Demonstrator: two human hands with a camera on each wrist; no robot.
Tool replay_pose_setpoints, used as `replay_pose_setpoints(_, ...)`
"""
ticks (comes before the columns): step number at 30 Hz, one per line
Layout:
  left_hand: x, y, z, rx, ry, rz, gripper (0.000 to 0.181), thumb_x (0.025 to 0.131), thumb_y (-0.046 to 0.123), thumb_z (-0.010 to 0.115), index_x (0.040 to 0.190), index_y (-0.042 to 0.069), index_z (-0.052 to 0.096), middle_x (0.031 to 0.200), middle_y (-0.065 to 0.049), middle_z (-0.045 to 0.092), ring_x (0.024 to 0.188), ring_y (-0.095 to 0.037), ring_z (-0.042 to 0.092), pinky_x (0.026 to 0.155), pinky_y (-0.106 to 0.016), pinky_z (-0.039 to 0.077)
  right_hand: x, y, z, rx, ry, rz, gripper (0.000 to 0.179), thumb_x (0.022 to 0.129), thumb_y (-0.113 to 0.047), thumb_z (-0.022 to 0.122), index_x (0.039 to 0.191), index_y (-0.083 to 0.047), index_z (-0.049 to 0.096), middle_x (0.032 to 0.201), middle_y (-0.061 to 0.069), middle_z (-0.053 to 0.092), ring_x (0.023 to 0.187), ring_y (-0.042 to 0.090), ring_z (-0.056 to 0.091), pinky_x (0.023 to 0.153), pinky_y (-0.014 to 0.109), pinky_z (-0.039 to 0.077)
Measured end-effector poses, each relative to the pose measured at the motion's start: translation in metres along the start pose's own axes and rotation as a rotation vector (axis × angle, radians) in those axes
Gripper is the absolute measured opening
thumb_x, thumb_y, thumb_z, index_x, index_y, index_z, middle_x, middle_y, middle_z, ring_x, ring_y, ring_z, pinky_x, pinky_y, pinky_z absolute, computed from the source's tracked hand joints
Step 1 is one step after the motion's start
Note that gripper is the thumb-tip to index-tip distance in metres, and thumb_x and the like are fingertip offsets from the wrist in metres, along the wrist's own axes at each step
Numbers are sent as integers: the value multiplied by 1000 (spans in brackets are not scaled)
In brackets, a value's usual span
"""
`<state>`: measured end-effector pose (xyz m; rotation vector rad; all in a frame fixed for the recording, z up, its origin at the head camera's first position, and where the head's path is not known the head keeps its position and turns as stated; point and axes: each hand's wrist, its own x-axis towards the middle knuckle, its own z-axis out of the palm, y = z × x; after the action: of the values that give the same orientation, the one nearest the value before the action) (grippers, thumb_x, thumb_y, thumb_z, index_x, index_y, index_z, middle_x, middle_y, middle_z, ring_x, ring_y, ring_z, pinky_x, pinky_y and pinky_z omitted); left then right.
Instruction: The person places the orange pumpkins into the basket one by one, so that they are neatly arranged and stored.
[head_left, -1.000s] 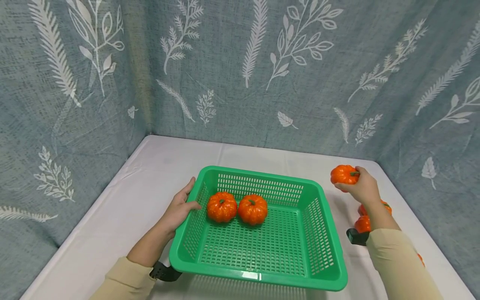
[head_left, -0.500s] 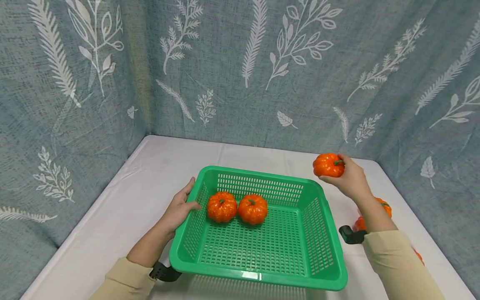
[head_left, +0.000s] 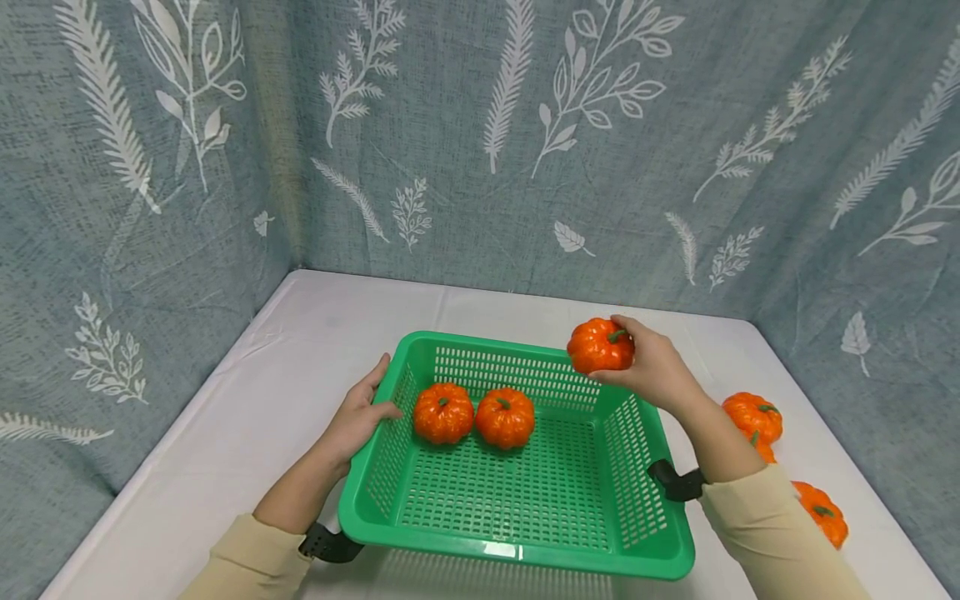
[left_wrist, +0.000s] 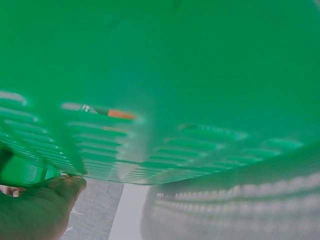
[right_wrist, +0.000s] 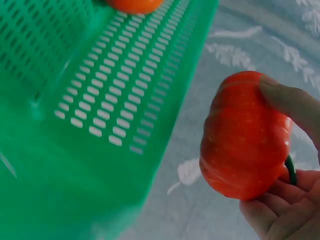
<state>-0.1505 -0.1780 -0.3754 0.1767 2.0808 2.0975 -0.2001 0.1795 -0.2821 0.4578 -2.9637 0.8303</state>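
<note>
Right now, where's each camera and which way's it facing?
Head: on the head, facing forward and down at the green basket; left hand, right hand, sleeves show.
Left wrist: worn there, facing the basket's slotted plastic close up; part of the left hand shows.
Right wrist: worn there, facing the held pumpkin; part of the right hand shows.
Head and right wrist share basket and pumpkin.

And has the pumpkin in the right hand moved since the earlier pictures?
Yes, leftward. In the head view, the pumpkin in the right hand was right of the far right corner of the green basket; now it overlaps the far rim.
</note>
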Motion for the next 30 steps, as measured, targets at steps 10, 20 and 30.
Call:
replay_pose_setpoints(10, 0, 0, 0, -2, 3, 1, 88, 79, -7, 44, 147, 12, -8, 153, -13, 3, 135, -35, 22, 93, -43, 46, 1, -7, 24, 28, -83, -60, 79, 70, -21, 78, 133, 6, 38, 118, 22, 56, 102, 32, 56, 85, 43, 52)
replay_pose_setpoints(20, -1, 0, 0, 2, 1, -3, 88, 79, -6, 45, 147, 13, -8, 154, -12, 4, 134, -35, 25, 91, -41, 48, 0, -7, 42, -23, -178, -89, 77, 66, -21, 80, 128, 8, 44, 112, 19, 59, 97, 29, 59, 79, 37, 54)
replay_pose_setpoints(30, -1, 0, 0, -3, -3, 10, 87, 80, -7, 44, 147, 12, -9, 153, -13, 3, 136, -35, 21, 94, -43, 45, 1, -1, 57, -98, -265, -52, 80, 65, -22, 81, 128, 8, 44, 114, 19, 59, 98, 28, 57, 80, 37, 53)
